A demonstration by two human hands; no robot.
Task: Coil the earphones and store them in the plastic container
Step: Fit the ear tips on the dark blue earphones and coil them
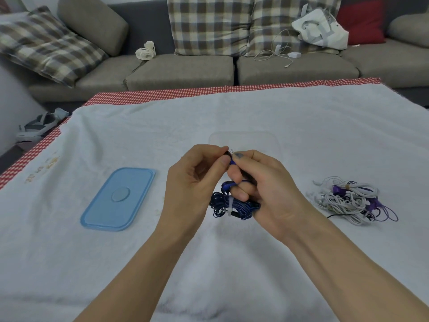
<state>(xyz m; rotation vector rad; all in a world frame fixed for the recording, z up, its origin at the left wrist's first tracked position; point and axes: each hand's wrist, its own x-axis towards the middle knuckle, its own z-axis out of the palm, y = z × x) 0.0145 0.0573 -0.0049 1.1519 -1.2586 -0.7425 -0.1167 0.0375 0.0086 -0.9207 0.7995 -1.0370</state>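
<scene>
While raised over the white towel (232,112), pinching one end of the blue earphones (234,206) between curled fingers of the left hand (195,182) and right hand (262,184), coil dangling below. Clear plastic container (243,140) just behind; blue lid (118,198) left; tangled white and purple earphones (350,201) right.

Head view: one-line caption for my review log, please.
Both hands, left hand and right hand, hold blue earphones before the clear container; blue lid left, tangled earphones right.
</scene>
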